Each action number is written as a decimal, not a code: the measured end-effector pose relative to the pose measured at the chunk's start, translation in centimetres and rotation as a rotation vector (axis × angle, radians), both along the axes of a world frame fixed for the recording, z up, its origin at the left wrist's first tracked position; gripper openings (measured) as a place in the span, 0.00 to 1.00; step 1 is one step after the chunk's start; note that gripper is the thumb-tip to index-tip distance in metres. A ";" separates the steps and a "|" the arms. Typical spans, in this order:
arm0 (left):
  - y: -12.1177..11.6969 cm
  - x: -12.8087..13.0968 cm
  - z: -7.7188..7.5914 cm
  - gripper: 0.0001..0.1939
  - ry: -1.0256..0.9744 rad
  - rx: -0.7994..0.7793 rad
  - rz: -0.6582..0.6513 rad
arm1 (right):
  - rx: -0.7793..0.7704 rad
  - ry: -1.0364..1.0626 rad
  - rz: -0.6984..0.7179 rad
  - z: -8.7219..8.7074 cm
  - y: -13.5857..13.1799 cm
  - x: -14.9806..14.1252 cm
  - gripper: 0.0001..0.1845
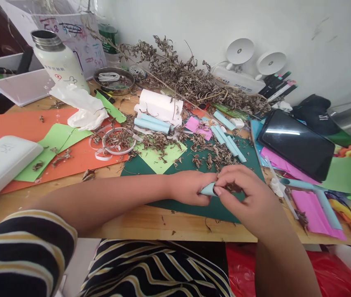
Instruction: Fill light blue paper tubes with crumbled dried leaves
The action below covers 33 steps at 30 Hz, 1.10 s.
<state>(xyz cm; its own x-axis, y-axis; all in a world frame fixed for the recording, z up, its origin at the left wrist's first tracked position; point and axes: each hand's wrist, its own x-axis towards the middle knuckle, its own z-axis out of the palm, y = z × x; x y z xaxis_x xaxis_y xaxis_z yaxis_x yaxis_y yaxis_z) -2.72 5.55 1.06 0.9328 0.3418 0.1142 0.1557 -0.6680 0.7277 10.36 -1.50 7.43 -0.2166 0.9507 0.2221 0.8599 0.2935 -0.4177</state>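
Observation:
A light-blue rolled paper tube point(208, 189) is gripped in my left hand point(190, 186), its open end pointing right. My right hand point(243, 194) pinches at that open end with thumb and fingertips; whether a bit of leaf is also between them is hidden. Below both hands lies a dark green mat point(175, 212). Crumbled dried leaves point(209, 159) are scattered on it just beyond my hands. More blue paper tubes point(229, 142) rest at the mat's far side, and others point(152, 123) lie by a white paper roll point(160, 103).
A heap of dried leafy stems point(175, 72) spans the back by the wall. To the left stand an open white bottle point(59, 60) and a white case point(5, 165). On the right are a black tablet point(297, 144) and pink paper point(316, 214). A tape roll point(119, 141) lies on orange paper point(73, 159).

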 end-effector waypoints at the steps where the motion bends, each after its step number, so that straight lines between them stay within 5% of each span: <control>1: -0.1 0.0 -0.1 0.10 0.010 0.030 -0.007 | -0.075 0.036 -0.040 0.1 0.1 -0.1 0.04; 5: -0.2 0.0 -0.3 0.08 0.015 0.077 -0.023 | -0.268 0.065 -0.097 0.7 0.4 -0.7 0.06; 10: 0.1 -0.2 -0.2 0.08 -0.022 0.014 0.011 | -0.317 0.128 -0.138 0.9 0.4 -0.5 0.05; 18: 0.3 -0.2 -0.1 0.11 -0.051 -0.149 0.002 | -0.107 0.637 -0.017 -2.1 -1.5 2.7 0.07; 33: 0.3 -0.1 -0.1 0.08 -0.042 -0.089 0.037 | 0.197 0.279 -0.058 -2.3 -0.4 0.5 0.08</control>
<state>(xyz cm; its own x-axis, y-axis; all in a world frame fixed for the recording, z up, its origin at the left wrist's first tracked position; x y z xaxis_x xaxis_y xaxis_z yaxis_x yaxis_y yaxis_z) -2.85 5.86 0.99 0.9145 0.3862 0.1208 0.1467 -0.5946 0.7905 10.88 -1.88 5.11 -0.0688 0.8924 0.4459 0.7383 0.3462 -0.5789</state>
